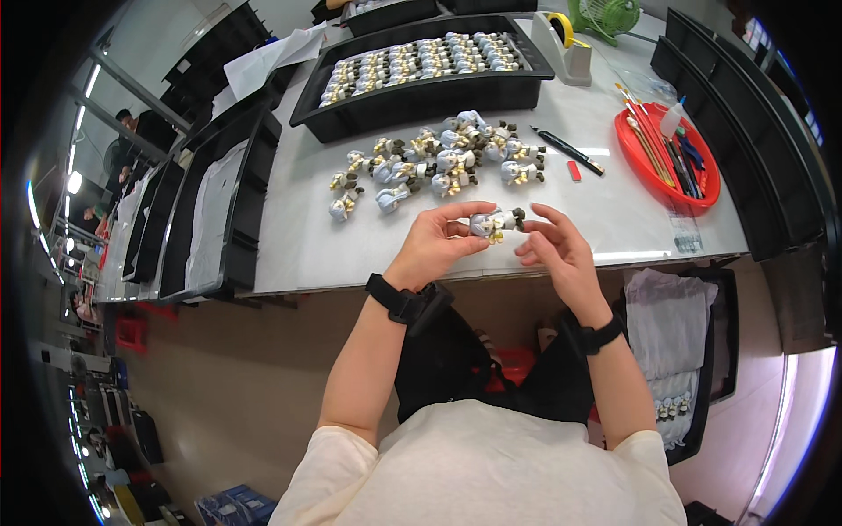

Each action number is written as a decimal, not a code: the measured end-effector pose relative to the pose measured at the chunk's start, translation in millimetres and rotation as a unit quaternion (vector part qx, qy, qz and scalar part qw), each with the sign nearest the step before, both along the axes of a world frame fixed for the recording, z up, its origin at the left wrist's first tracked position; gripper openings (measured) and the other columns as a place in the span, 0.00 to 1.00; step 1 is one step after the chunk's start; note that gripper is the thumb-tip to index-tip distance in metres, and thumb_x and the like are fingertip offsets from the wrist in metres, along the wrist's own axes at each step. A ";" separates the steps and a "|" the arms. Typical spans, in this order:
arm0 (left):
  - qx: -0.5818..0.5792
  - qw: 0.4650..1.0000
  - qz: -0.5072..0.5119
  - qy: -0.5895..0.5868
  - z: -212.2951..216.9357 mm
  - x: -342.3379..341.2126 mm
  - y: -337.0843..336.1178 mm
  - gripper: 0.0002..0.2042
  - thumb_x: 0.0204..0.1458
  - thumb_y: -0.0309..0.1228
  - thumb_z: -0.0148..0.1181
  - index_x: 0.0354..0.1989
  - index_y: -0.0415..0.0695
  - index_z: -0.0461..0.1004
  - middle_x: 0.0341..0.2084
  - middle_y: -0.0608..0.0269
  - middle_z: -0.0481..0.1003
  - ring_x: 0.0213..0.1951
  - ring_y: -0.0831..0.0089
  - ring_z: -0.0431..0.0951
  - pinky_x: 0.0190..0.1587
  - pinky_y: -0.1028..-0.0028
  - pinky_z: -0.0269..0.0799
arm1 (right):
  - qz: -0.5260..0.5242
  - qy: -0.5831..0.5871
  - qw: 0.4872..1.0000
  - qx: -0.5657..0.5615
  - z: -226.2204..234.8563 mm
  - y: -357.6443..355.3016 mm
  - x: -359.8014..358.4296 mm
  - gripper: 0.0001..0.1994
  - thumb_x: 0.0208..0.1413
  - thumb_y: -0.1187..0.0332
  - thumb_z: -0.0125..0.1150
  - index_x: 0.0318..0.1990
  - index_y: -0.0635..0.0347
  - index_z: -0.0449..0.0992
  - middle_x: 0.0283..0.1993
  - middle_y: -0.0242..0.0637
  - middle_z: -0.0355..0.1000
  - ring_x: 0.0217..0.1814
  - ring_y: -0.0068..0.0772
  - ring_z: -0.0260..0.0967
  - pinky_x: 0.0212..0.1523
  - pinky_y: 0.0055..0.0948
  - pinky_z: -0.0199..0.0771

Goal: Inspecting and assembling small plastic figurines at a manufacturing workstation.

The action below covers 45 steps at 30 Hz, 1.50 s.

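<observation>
1. The pale table [324,254] is the widest surface I have on the feed, and the work sits along its near edge.
2. Nested black trays [737,123] line its right side; more black bins [260,175] with pale sheets stand along the left.
3. At the back of the table I see a black tray [421,107] with figurines lying in close rows.
4. Between that tray and the hands, a heap of loose figurines [453,161] lies directly on the tabletop, some overlapping.
5. Toward the right, a red dish [709,180] holds brushes, pens and a small bottle; a grey tape dispenser [574,61] stands farther back.
6. My left hand [431,241] is grasping one figurine by its head end, index finger above and thumb below.
7. My right hand [566,254] has its fingers parted and loosely curled beside the dark feet; I cannot tell whether any fingertip touches them.
8. The held figurine [493,224] is raised near the table's front edge, lying sideways: pale blue hair to the left, white-and-gold body, feet to the right.
9. A black pen-shaped tool [568,150] lies right of the heap.
10. A little red block [574,171] rests just beside it.
</observation>
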<state>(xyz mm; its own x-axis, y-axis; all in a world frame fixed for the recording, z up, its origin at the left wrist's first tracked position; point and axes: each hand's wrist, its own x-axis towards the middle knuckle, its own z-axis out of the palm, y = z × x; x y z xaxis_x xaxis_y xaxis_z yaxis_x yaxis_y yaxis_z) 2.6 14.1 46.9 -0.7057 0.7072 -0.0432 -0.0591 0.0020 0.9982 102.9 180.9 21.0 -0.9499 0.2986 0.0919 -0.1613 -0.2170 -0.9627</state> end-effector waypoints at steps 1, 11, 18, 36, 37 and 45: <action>0.025 1.000 -0.008 -0.015 -6.4 0.5 -2.5 0.19 0.42 0.17 0.57 0.47 0.36 0.68 0.37 0.64 0.72 0.32 0.83 0.72 0.36 0.83 0.68 | 0.006 -0.003 1.000 0.001 -2.5 -1.0 -7.8 0.15 0.54 0.74 0.51 0.49 0.63 0.63 0.31 0.35 0.70 0.31 0.23 0.69 0.32 0.19 0.70; 0.210 0.944 0.137 -0.215 -39.6 5.4 -5.2 0.14 0.51 0.26 0.53 0.46 0.38 0.63 0.30 0.64 0.72 0.32 0.79 0.72 0.36 0.81 0.69 | 0.021 0.007 0.982 0.188 -19.7 -12.5 -20.1 0.09 0.49 0.73 0.58 0.37 0.66 0.68 0.30 0.34 0.70 0.30 0.18 0.68 0.31 0.17 0.68; 0.216 0.949 0.111 -0.203 -42.9 3.5 -11.5 0.11 0.50 0.25 0.54 0.42 0.38 0.66 0.30 0.61 0.73 0.32 0.77 0.73 0.35 0.79 0.70 | 0.007 0.006 0.984 0.179 -21.3 -16.5 -17.6 0.08 0.47 0.75 0.58 0.35 0.67 0.69 0.30 0.31 0.70 0.31 0.16 0.66 0.33 0.16 0.67; 0.192 0.961 0.066 -0.190 -42.9 -3.3 -9.5 0.13 0.51 0.28 0.53 0.44 0.37 0.65 0.34 0.59 0.72 0.35 0.72 0.74 0.37 0.77 0.71 | 0.038 -0.013 0.982 0.187 -22.9 -4.8 -18.0 0.11 0.50 0.72 0.58 0.40 0.66 0.69 0.36 0.30 0.69 0.36 0.16 0.66 0.39 0.16 0.67; 0.189 0.961 0.066 -0.189 -42.7 -3.5 -9.0 0.13 0.51 0.28 0.54 0.43 0.36 0.65 0.33 0.59 0.72 0.35 0.71 0.74 0.36 0.77 0.71 | 0.036 -0.012 0.977 0.210 -23.5 -5.7 -17.6 0.11 0.50 0.71 0.58 0.40 0.66 0.70 0.36 0.31 0.69 0.36 0.16 0.66 0.39 0.16 0.67; 0.151 0.964 0.081 -0.203 -43.7 -15.6 -13.3 0.10 0.50 0.30 0.55 0.36 0.38 0.65 0.29 0.60 0.71 0.30 0.70 0.74 0.32 0.77 0.72 | -0.033 0.081 0.986 0.140 -23.4 -22.1 9.0 0.14 0.48 0.69 0.59 0.41 0.66 0.70 0.34 0.38 0.72 0.32 0.24 0.71 0.33 0.19 0.70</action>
